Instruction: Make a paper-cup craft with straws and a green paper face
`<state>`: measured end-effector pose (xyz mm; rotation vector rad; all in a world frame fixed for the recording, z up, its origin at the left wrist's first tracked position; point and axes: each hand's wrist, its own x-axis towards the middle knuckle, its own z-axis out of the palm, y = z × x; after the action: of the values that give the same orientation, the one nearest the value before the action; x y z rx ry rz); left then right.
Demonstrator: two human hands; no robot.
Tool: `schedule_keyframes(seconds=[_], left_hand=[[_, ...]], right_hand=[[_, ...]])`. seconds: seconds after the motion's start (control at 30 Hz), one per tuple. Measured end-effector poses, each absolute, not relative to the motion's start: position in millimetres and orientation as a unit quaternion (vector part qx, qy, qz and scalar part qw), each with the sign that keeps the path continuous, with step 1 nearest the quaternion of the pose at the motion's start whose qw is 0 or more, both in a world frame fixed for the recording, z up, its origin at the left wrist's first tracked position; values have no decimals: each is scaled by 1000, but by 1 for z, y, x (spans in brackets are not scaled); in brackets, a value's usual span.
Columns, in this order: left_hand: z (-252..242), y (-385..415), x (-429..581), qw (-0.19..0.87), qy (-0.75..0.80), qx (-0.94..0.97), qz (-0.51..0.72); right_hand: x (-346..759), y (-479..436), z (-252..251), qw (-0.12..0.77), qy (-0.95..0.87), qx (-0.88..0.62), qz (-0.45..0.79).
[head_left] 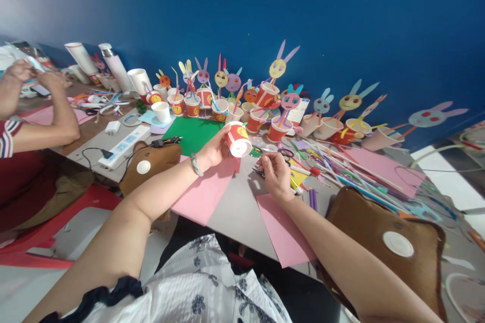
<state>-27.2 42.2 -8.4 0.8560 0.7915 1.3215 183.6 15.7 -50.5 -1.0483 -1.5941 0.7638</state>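
Note:
My left hand (215, 149) is wrapped round a red and white paper cup (238, 137), tilted so its white bottom faces me. Right of the cup, my right hand (276, 176) is closed with thumb and fingers pinched together, apart from the cup. A small dark piece shows by its fingertips; whether it is held I cannot make out. Dark-handled scissors (286, 153) lie just beyond that hand. Pink paper sheets (206, 192) lie below both hands, and a green sheet (197, 135) is behind my left hand.
Paper cups with rabbit-faced figures (278, 68) line the blue wall. Coloured sticks (352, 171) spread at the right, beside a brown cushion-like pouch (382, 232). Another brown pouch (151, 161) and a power strip (125, 146) are at left. A co-worker's arm (49, 126) is at far left.

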Motion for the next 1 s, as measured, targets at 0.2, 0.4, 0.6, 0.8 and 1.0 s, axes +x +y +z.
schedule_keyframes(seconds=[0.2, 0.4, 0.6, 0.8, 1.0], left_hand=[[-12, 42, -25, 695, 352, 312, 544], [-9, 30, -21, 658, 343, 425, 518], [-14, 26, -20, 476, 401, 562, 546], [-23, 22, -17, 431, 352, 648, 520], [-23, 22, -19, 381, 353, 701, 489]], right_hand=[[183, 10, -43, 505, -708, -426, 250], [181, 3, -40, 504, -716, -413, 250], [185, 15, -47, 542, -659, -425, 302], [190, 26, -49, 532, -653, -448, 300], [190, 20, -42, 515, -685, -444, 263]])
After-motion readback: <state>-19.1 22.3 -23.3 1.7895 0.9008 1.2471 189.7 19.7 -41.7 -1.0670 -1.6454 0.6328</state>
